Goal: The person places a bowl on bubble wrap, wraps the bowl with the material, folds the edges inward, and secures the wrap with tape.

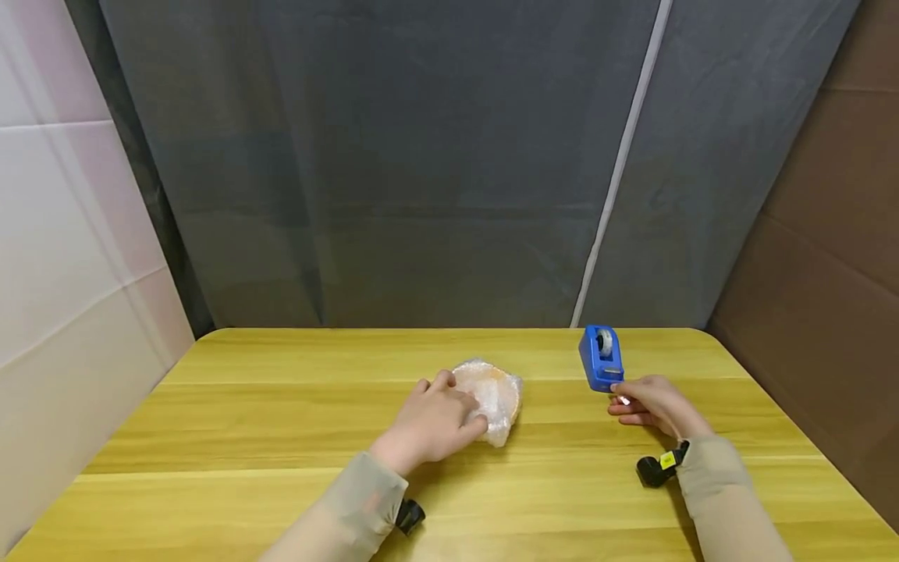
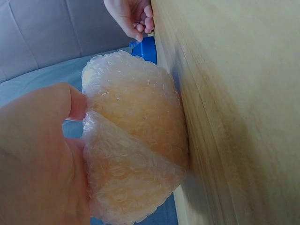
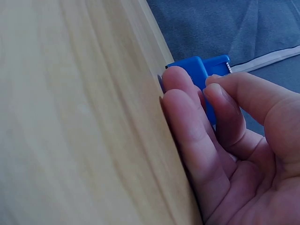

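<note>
A round, flat object wrapped in bubble wrap [image 1: 500, 396] lies on the table, pale orange showing through the layers. What is inside cannot be made out. My left hand [image 1: 437, 421] rests on its near left side, fingers spread; in the left wrist view the wrap [image 2: 136, 140] sits against the tabletop under the hand. To the right stands a blue tape dispenser [image 1: 598, 367] with a white roll in it. At its front end, my right hand [image 1: 656, 402] pinches thumb and forefinger together on what looks like the clear tape [image 1: 624, 400]; the other fingers curl loosely below.
The wooden table [image 1: 267, 421] reaches back to a dark grey curtain [image 1: 421, 172]. White fabric [image 1: 77, 234] hangs at the left, and a brown panel [image 1: 829, 257] stands at the right.
</note>
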`<state>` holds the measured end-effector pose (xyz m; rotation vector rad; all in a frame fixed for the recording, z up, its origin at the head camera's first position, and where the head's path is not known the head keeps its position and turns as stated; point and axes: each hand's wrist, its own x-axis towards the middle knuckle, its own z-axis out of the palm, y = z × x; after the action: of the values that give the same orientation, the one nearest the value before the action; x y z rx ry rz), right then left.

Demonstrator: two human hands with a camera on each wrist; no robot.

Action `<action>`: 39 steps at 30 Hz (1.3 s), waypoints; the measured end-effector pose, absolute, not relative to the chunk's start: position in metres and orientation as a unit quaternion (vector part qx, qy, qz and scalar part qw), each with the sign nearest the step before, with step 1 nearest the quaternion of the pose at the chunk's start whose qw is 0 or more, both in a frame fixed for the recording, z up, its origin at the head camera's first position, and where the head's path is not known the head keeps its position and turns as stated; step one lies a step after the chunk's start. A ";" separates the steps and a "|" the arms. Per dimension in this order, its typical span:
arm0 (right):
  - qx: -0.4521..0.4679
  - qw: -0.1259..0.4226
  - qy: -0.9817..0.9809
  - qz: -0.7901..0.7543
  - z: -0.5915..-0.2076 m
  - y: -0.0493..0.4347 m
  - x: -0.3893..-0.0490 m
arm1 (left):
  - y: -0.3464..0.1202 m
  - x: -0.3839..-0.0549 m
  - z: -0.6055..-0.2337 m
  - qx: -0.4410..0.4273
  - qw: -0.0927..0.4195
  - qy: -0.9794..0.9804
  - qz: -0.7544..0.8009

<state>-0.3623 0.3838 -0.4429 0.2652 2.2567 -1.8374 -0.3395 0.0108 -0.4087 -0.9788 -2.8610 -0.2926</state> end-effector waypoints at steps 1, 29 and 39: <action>0.095 0.106 0.770 -0.622 -0.443 0.383 -0.363 | 0.011 -0.340 -0.408 -0.322 0.051 -0.940 -0.096; -0.046 0.218 0.774 -0.592 -0.421 0.398 -0.357 | 0.012 -0.340 -0.407 -0.310 0.039 -0.944 -0.108; -0.195 0.173 0.824 -0.503 -0.354 0.324 -0.355 | 0.016 -0.343 -0.405 -0.308 0.038 -0.946 -0.097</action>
<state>-0.3549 0.3240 -0.3543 -0.5542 2.3369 -1.4266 -0.3431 0.0157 -0.4051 -0.9454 -2.9005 -0.2971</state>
